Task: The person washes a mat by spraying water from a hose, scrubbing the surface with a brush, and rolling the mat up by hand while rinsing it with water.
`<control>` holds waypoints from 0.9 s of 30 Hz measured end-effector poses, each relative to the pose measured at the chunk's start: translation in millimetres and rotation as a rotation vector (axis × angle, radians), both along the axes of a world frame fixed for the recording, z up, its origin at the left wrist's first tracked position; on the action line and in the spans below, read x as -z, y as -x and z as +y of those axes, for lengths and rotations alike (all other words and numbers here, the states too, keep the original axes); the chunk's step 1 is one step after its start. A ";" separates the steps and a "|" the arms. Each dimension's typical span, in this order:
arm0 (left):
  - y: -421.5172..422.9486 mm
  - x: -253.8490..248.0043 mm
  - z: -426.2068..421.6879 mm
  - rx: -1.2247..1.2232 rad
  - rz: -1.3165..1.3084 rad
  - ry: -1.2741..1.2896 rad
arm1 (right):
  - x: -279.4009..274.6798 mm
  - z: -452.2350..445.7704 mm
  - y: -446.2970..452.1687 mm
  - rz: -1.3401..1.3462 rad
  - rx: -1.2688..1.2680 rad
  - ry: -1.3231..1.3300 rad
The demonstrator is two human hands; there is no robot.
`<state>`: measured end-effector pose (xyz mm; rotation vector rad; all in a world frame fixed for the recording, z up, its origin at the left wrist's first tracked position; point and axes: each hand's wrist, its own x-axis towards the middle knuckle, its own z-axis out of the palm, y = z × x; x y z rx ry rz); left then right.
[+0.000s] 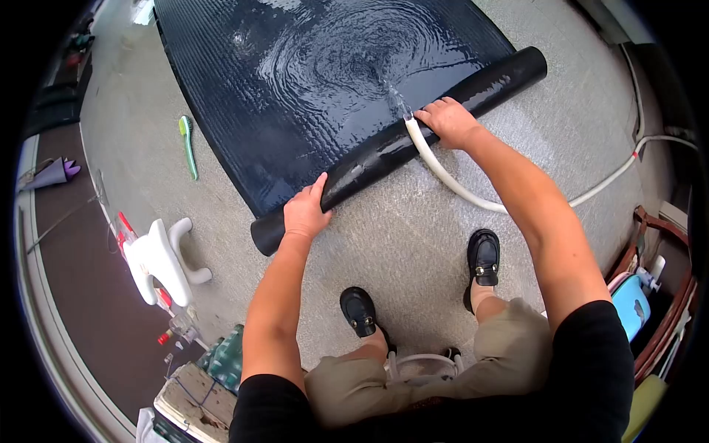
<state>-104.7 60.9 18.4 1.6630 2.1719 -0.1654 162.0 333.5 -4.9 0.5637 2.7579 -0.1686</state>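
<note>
A wet black ribbed mat [295, 81] lies on the floor, its near edge rolled into a thick black roll [369, 166]. My left hand [307, 210] grips the roll near its left end, thumb on top. Farther right, my right hand [448, 122] is wrapped over the roll, beside the mouth of a white hose [436, 164]. Water streams from the hose onto the mat and ripples there. Whether my right fingers also touch the hose is hard to tell.
A green brush [189, 148] lies left of the mat. A white plastic stool [162, 262] is at the left, above bottles and a box [196, 406]. The hose runs off right. A brown rack [665, 295] holds a blue item [629, 304].
</note>
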 end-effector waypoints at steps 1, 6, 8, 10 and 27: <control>2.3 1.4 -0.9 -0.002 -0.028 -0.012 | 2.4 2.9 -2.5 0.035 0.013 0.029; -2.8 20.6 -20.6 0.118 0.048 -0.165 | 12.4 -17.2 -22.5 0.164 0.062 -0.052; -5.6 22.5 -27.6 0.135 0.075 -0.188 | 11.7 -22.9 -27.2 0.176 0.072 -0.051; -6.0 14.7 -29.7 0.144 0.063 -0.213 | 2.8 -25.2 -28.2 0.179 0.060 -0.062; -36.6 -39.3 -56.8 0.172 0.112 -0.332 | -33.5 -49.8 -63.4 0.442 0.020 -0.143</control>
